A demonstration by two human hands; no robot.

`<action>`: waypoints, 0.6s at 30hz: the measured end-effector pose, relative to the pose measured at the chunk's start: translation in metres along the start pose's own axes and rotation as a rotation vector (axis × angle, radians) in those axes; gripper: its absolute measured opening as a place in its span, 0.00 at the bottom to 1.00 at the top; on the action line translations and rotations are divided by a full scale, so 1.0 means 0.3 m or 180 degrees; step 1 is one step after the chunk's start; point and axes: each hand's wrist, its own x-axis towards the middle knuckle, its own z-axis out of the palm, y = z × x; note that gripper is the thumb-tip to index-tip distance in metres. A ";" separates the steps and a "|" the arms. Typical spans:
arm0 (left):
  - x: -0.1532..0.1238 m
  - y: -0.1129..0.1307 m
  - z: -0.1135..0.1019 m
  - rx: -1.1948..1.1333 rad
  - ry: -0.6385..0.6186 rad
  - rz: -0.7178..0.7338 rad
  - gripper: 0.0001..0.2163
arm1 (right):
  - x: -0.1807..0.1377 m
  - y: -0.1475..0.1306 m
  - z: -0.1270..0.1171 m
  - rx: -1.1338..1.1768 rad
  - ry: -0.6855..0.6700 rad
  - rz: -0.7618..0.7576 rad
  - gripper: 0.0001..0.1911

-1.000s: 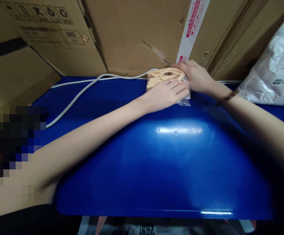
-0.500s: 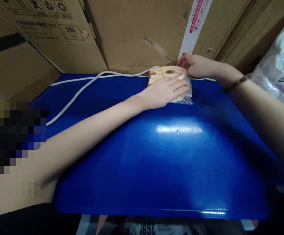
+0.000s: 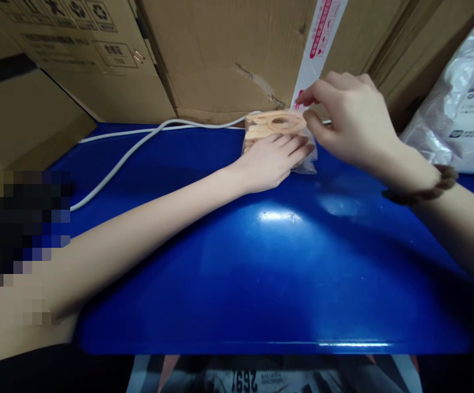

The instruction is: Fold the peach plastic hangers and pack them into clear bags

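A clear plastic bag of pale wooden pieces (image 3: pixel 276 124) lies at the far edge of the blue table (image 3: pixel 261 262), against the cardboard boxes. My left hand (image 3: pixel 271 158) lies flat on the near part of the bag, fingers stretched out and pressing it down. My right hand (image 3: pixel 349 117) hovers just right of the bag and a little above it, thumb and forefinger pinched together at the bag's upper edge; what they grip is too small to make out. A beaded bracelet (image 3: pixel 423 188) circles my right wrist.
Large cardboard boxes (image 3: pixel 220 54) wall off the back of the table, one with a white and red tape strip (image 3: pixel 318 38). A white cable (image 3: pixel 126 155) runs along the back left. A silvery plastic package (image 3: pixel 461 103) sits at the right. Printed paper (image 3: pixel 245 379) lies below the table's front edge.
My right hand has lifted from the far side of the bag and moved toward me, now pinching above its right edge. My left hand has stayed pressed on the bag.
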 end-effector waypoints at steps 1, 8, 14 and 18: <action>-0.013 0.007 0.000 0.0011 -0.0025 -0.0009 0.27 | -0.029 -0.020 -0.014 -0.0085 -0.0008 -0.0151 0.20; -0.135 0.049 -0.039 -0.0155 0.0099 -0.0517 0.25 | -0.197 -0.097 -0.023 0.0047 -0.0078 -0.0720 0.20; -0.225 0.147 -0.100 -0.0300 -0.0033 -0.0895 0.31 | -0.292 -0.101 0.030 0.0612 -0.0120 -0.0843 0.22; -0.270 0.178 -0.107 -0.0500 -0.0140 -0.0895 0.32 | -0.334 -0.092 0.086 0.0998 -0.0325 -0.0951 0.21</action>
